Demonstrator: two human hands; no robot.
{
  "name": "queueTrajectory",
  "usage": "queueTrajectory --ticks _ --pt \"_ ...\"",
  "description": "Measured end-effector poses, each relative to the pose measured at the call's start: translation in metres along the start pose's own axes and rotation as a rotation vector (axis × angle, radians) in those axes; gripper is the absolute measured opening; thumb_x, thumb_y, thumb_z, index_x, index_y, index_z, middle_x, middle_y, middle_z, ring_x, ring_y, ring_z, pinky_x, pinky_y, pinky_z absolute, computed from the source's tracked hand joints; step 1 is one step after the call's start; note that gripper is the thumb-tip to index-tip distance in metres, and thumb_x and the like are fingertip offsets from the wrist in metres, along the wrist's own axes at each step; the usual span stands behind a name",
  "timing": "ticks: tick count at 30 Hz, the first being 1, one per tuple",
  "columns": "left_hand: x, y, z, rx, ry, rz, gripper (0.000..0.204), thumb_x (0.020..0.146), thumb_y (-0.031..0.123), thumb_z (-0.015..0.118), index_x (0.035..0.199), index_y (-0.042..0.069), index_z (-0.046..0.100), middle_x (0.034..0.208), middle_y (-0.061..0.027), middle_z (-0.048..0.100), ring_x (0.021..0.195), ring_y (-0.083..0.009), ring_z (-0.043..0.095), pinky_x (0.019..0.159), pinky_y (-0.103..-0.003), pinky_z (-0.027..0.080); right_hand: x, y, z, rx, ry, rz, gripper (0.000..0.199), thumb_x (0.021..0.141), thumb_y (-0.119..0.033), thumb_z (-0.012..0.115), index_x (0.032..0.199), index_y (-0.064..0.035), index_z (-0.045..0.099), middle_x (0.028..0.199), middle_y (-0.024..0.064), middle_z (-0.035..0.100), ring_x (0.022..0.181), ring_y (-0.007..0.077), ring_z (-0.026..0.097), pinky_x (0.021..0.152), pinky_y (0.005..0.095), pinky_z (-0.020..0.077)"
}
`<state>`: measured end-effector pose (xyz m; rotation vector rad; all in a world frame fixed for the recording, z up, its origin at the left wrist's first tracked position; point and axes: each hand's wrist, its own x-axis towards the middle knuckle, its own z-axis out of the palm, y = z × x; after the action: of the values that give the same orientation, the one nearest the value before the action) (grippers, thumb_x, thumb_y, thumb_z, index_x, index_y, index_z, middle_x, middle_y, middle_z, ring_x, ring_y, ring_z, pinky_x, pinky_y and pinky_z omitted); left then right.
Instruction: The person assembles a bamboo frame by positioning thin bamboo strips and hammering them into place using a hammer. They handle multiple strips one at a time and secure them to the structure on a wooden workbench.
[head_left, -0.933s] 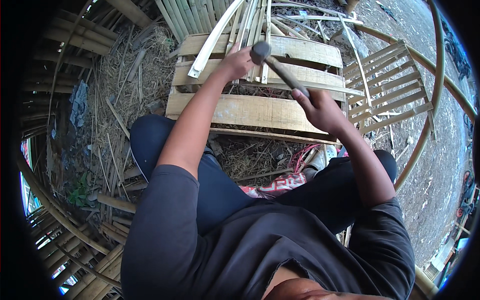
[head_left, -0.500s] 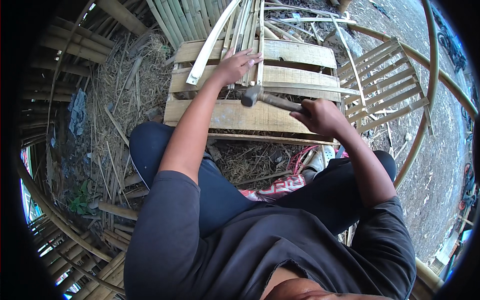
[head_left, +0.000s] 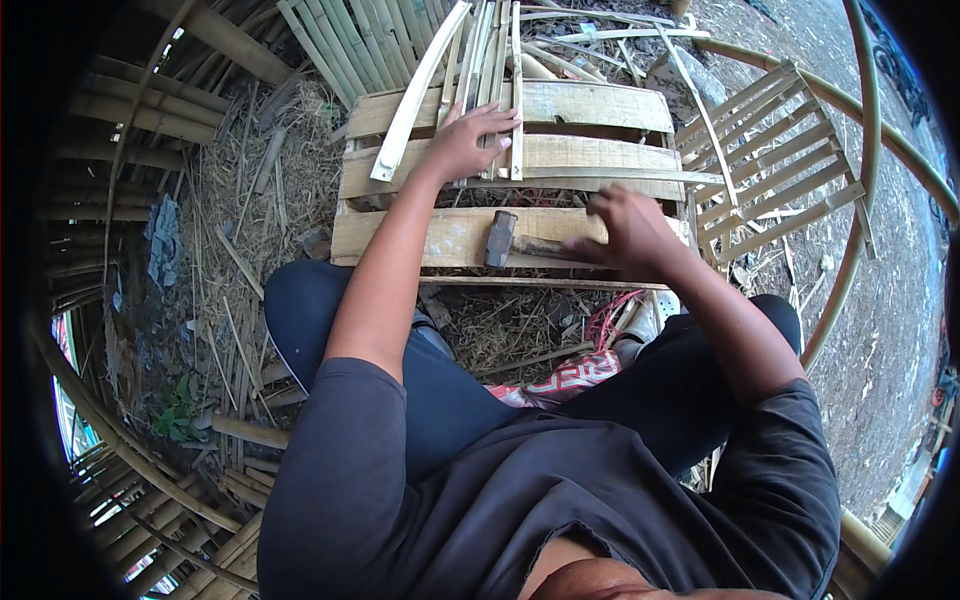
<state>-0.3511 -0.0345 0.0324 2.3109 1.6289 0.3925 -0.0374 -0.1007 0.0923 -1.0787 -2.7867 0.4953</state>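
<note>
My left hand (head_left: 470,142) lies across several narrow bamboo strips (head_left: 492,65) on the slatted wooden bench, its fingers spread flat over them. A wider pale strip (head_left: 418,100) slants just left of that hand. On the bench's nearest plank rests a hammer (head_left: 501,240), its head to the left and its handle to the right. My right hand (head_left: 635,232) is at the end of the handle, slightly blurred. Its fingers are lifted and apart, and the thumb side is still close to the handle.
The wooden bench (head_left: 400,235) has gaps between its planks. To its right leans a slatted bamboo panel (head_left: 770,160), with curved bamboo poles (head_left: 868,130) beyond. Cut bamboo scraps and straw (head_left: 240,200) litter the ground at left. A red-and-white patterned bag (head_left: 575,380) lies between my legs.
The hammer has come down from above the strips onto the nearest plank. My right hand's fingers have loosened from its handle. My left hand stays on the strips.
</note>
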Motion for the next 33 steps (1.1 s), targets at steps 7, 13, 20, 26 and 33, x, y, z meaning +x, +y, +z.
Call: queueTrajectory --ticks 7,13,20,26,33 --pt "-0.011 0.003 0.002 0.022 0.410 0.045 0.033 0.090 0.013 0.065 0.122 0.018 0.071 0.140 -0.0026 0.063 0.143 -0.0226 0.045 0.125 -0.062 0.009 0.038 0.054 0.024 -0.179 0.078 0.185 0.055 0.094 -0.048 0.063 0.109 0.0049 0.062 0.107 0.0209 0.062 0.110 0.0373 0.058 0.090 0.0483 0.0484" --pt "-0.022 -0.009 -0.011 0.481 0.580 -0.726 0.065 0.084 0.027 0.068 0.143 0.005 0.051 0.152 -0.0133 0.049 0.151 -0.0289 0.030 0.119 -0.073 -0.002 0.057 0.076 0.054 0.036 0.131 0.064 0.041 0.093 -0.042 0.067 0.092 -0.0008 0.065 0.093 0.0207 0.067 0.090 0.0393 0.066 0.078 0.0491 0.0505" --pt "-0.031 -0.054 -0.045 -0.131 0.188 -0.948 0.060 0.079 0.043 0.074 0.121 0.001 0.069 0.113 -0.0187 0.073 0.108 -0.0327 0.071 0.094 -0.041 0.053 0.052 0.055 0.040 0.123 0.220 0.130 0.035 0.092 -0.039 0.069 0.083 -0.0053 0.068 0.070 0.0174 0.067 0.066 0.0393 0.066 0.061 0.0498 0.0499" --pt "-0.038 -0.094 -0.045 -0.340 0.286 -0.970 0.037 0.081 0.027 0.072 0.106 0.000 0.076 0.099 -0.0194 0.076 0.090 -0.0292 0.075 0.081 -0.037 0.055 0.059 0.040 0.014 0.094 0.245 0.217 0.034 0.090 -0.039 0.070 0.082 -0.0068 0.073 0.068 0.0154 0.066 0.066 0.0390 0.065 0.060 0.0482 0.0483" --pt "-0.036 -0.066 -0.072 -0.693 0.189 -0.994 0.031 0.089 0.013 0.065 0.112 -0.007 0.071 0.098 -0.0175 0.075 0.081 -0.0223 0.073 0.070 -0.039 0.057 0.052 0.049 0.008 0.111 0.198 0.230 0.037 0.090 -0.041 0.070 0.079 -0.0056 0.073 0.068 0.0167 0.067 0.067 0.0390 0.066 0.061 0.0501 0.0483"
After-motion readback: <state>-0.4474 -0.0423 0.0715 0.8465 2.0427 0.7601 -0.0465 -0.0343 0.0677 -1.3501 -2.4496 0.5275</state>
